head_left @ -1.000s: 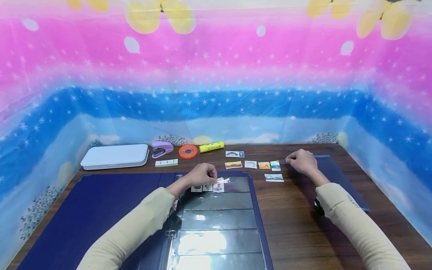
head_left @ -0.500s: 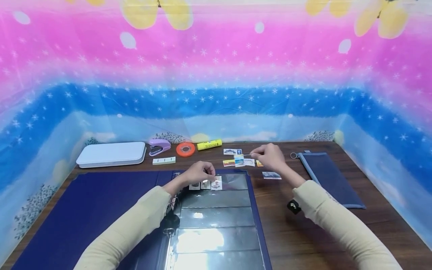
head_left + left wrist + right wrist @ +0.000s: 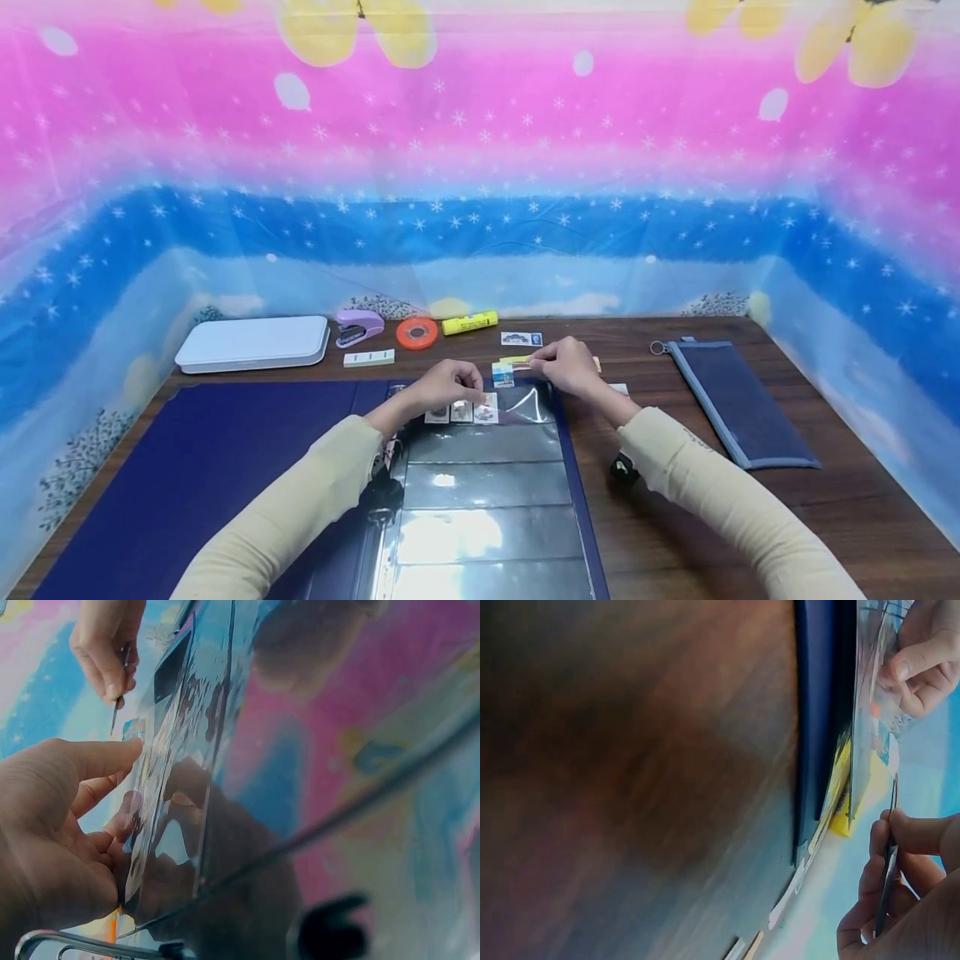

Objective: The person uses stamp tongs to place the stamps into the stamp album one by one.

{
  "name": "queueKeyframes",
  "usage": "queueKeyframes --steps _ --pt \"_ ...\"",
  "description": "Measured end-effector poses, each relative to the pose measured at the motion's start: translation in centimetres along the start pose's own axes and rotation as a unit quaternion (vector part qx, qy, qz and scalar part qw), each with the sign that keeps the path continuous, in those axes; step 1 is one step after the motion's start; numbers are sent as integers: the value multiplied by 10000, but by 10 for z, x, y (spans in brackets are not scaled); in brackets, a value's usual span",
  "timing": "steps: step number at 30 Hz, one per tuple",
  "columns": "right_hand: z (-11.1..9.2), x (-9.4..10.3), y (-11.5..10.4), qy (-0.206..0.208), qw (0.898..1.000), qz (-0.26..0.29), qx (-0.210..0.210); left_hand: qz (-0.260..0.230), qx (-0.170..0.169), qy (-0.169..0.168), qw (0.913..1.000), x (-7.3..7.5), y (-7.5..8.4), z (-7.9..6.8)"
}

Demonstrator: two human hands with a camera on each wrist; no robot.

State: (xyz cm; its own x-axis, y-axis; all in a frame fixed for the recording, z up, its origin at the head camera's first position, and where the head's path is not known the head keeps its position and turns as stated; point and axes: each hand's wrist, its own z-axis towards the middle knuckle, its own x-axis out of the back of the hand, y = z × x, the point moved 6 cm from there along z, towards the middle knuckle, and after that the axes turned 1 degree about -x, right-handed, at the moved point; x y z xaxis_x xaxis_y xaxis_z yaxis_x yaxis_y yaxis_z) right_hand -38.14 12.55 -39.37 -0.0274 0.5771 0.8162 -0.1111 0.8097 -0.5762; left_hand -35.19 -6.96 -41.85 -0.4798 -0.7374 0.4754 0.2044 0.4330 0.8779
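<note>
My right hand pinches a pair of tweezers, whose tips hold a small blue stamp over the top edge of the stamp album page. That black page has clear pockets in rows and lies in an open navy binder. At the top row, my left hand pinches the clear pocket's edge between thumb and finger. Three stamps sit side by side in this row, partly covered by the left fingers. In the left wrist view the tweezer tips point down toward the left fingertips.
Behind the binder lie a white case, a purple stapler, an orange tape roll, a yellow glue stick and a pale green strip. A loose stamp lies farther back. A mesh zip pouch is at right.
My right hand has moved left from beside the pouch, carrying the blue stamp in the tweezers off the row of loose stamps to the page's top edge. The left hand stays at the pocket.
</note>
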Motion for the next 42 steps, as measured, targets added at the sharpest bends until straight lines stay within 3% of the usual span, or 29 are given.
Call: queueKeyframes --steps 5,19,27,34,42 --pt "-3 3 4 67 9997 181 -150 -31 59 33 10000 1 -1 0" --pt "-7 2 7 -248 9981 541 -159 -143 25 2 9999 -1 -1 0" --pt "-9 -2 13 -294 9995 67 124 -122 -10 -1 9999 -2 0 1" --pt "-13 -2 7 -311 9981 -236 469 -117 -34 33 9999 0 18 -10" --pt "-10 -6 5 -498 9938 -539 836 23 -66 158 9999 -1 1 -1"
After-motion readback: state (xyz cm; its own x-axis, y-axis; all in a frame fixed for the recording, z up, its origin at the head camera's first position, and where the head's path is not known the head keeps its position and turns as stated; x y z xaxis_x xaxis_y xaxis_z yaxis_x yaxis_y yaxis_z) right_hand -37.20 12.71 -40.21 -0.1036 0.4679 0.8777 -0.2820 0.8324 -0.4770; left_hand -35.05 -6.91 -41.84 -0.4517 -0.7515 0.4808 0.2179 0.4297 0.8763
